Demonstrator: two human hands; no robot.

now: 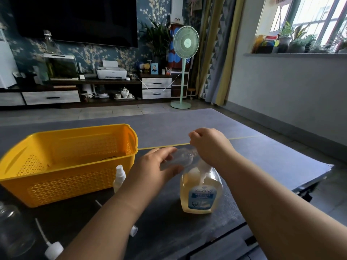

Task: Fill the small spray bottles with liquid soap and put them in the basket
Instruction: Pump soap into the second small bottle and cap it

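Observation:
My left hand (155, 166) holds a small clear spray bottle (180, 158) tilted on its side, its open neck pointing right toward the soap pump. My right hand (208, 143) is closed over the white pump head of the liquid soap bottle (201, 194), which stands upright on the table with amber liquid inside. A second small spray bottle (119, 177) with a white top stands upright beside the yellow basket (37, 184). A loose white spray cap with its tube (53, 249) lies at the near left. The basket holds no bottles.
Another clear bottle (13, 228) lies at the far left edge. A small white cap (134, 230) rests by my left forearm. The dark table (272, 152) drops off at the right. A TV stand and a standing fan are across the room.

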